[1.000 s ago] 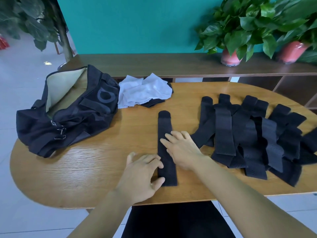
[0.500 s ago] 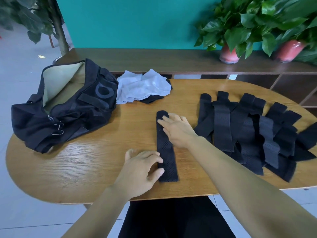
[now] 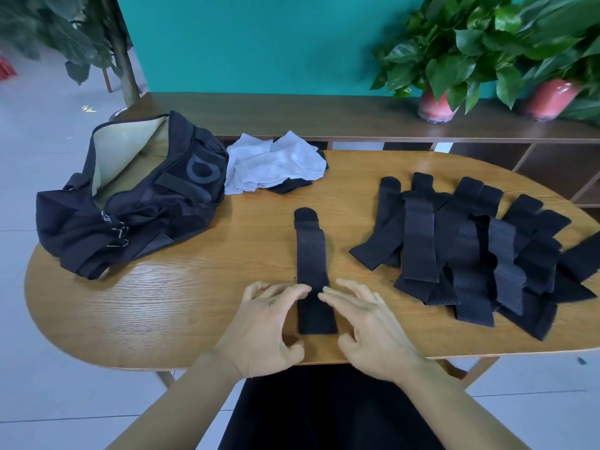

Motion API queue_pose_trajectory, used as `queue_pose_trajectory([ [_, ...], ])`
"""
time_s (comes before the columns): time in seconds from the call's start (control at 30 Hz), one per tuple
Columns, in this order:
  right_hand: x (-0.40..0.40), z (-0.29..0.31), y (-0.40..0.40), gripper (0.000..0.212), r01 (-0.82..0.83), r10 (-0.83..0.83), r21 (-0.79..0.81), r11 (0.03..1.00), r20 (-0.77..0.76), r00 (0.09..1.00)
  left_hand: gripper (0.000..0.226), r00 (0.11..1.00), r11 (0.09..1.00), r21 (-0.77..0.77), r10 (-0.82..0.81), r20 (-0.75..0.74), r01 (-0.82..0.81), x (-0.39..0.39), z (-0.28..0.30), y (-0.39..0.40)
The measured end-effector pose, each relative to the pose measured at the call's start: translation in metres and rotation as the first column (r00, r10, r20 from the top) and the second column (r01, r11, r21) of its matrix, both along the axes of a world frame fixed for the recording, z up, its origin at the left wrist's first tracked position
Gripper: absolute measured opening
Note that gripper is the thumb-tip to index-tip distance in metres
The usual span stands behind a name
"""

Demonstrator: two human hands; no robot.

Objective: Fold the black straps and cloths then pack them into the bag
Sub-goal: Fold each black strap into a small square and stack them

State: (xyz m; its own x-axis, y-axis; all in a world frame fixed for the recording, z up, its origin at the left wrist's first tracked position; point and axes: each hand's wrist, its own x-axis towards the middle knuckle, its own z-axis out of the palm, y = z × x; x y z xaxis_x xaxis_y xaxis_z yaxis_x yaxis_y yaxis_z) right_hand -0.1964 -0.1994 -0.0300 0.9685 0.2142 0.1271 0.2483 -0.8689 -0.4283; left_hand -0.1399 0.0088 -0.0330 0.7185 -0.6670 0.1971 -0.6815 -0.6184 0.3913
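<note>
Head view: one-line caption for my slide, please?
Both hands touch a flat perforated black strap on the oval wooden table.

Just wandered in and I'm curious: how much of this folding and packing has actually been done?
Barely started. Nothing looks packed: the bag lies open, showing only its pale lining. In hand: one strap lies flat, unfolded, with the left hand and right hand at its near end. Left: the pile of straps and the cloths beside the bag.
</note>
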Motion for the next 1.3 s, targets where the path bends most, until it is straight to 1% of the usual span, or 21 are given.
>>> queue_pose_trajectory([
  [0.07,0.001,-0.002,0.001,0.072,-0.006,0.006,-0.006,1.0,-0.023,1.0,0.075,1.0,1.0,0.014,0.028,-0.006,-0.028,0.0,-0.002,-0.001],
  [0.13,0.003,-0.002,0.003,0.07,0.008,-0.008,0.01,1.0,-0.023,1.0,0.071,0.998,0.998,0.001,0.061,-0.012,-0.061,0.001,-0.003,-0.002],
  [0.23,0.01,-0.004,0.005,0.053,0.096,-0.096,0.052,0.994,0.012,0.995,0.055,0.989,0.989,-0.049,0.136,-0.05,-0.139,0.005,-0.004,-0.006],
  [0.27,0.013,-0.004,0.006,0.047,0.141,-0.143,0.094,0.986,0.021,0.989,0.048,0.982,0.982,-0.074,0.17,-0.08,-0.176,0.008,-0.004,-0.008],
  [0.33,0.021,-0.003,0.011,0.036,0.222,-0.232,0.224,0.949,0.023,0.972,0.038,0.959,0.956,-0.132,0.242,-0.149,-0.261,0.013,-0.002,-0.013],
  [0.4,0.03,-0.001,0.016,0.027,0.303,-0.321,0.322,0.897,0.004,0.947,0.03,0.929,0.926,-0.152,0.314,-0.196,-0.345,0.019,-0.001,-0.019],
  [0.47,0.037,0.002,0.022,0.022,0.383,-0.4,0.36,0.85,-0.031,0.916,0.027,0.896,0.897,-0.143,0.381,-0.228,-0.418,0.024,0.0,-0.025],
  [0.53,0.043,0.001,0.026,0.02,0.449,-0.459,0.37,0.813,-0.065,0.886,0.025,0.87,0.873,-0.129,0.436,-0.228,-0.471,0.026,-0.001,-0.031],
  [0.6,0.047,0.0,0.029,0.02,0.494,-0.502,0.352,0.795,-0.077,0.862,0.025,0.851,0.855,-0.102,0.482,-0.206,-0.509,0.029,-0.002,-0.036],
  [0.67,0.052,-0.002,0.031,0.019,0.522,-0.534,0.311,0.794,-0.054,0.844,0.026,0.841,0.846,-0.059,0.514,-0.17,-0.53,0.03,-0.001,-0.04],
  [0.73,0.056,-0.003,0.032,0.021,0.543,-0.555,0.254,0.8,-0.028,0.831,0.023,0.839,0.845,-0.005,0.531,-0.117,-0.535,0.032,0.003,-0.044],
  [0.8,0.058,-0.005,0.032,0.024,0.562,-0.569,0.215,0.799,-0.034,0.822,0.02,0.845,0.847,0.053,0.532,-0.061,-0.529,0.032,0.005,-0.047],
  [0.9,0.061,-0.007,0.035,0.027,0.562,-0.568,0.187,0.806,-0.025,0.823,0.026,0.844,0.838,0.122,0.536,-0.001,-0.532,0.035,0.007,-0.046],
  [1.0,0.064,-0.008,0.034,0.029,0.558,-0.563,0.141,0.818,0.0,0.826,0.032,0.846,0.833,0.163,0.533,0.021,-0.529,0.038,0.007,-0.046],
  [1.13,0.066,-0.012,0.032,0.027,0.567,-0.572,0.117,0.815,0.003,0.821,0.029,0.861,0.846,0.167,0.508,0.037,-0.506,0.038,0.008,-0.049],
  [1.2,0.065,-0.013,0.033,0.028,0.545,-0.549,0.11,0.831,0.009,0.836,0.04,0.871,0.86,0.137,0.491,0.039,-0.491,0.039,0.007,-0.046],
  [1.23,0.064,-0.014,0.034,0.027,0.526,-0.529,0.082,0.846,0.023,0.848,0.043,0.885,0.876,0.126,0.463,0.043,-0.465,0.039,0.005,-0.044],
  [1.3,0.064,-0.014,0.036,0.023,0.483,-0.481,0.01,0.876,0.095,0.871,0.041,0.927,0.918,0.127,0.37,0.06,-0.375,0.04,0.001,-0.043],
])
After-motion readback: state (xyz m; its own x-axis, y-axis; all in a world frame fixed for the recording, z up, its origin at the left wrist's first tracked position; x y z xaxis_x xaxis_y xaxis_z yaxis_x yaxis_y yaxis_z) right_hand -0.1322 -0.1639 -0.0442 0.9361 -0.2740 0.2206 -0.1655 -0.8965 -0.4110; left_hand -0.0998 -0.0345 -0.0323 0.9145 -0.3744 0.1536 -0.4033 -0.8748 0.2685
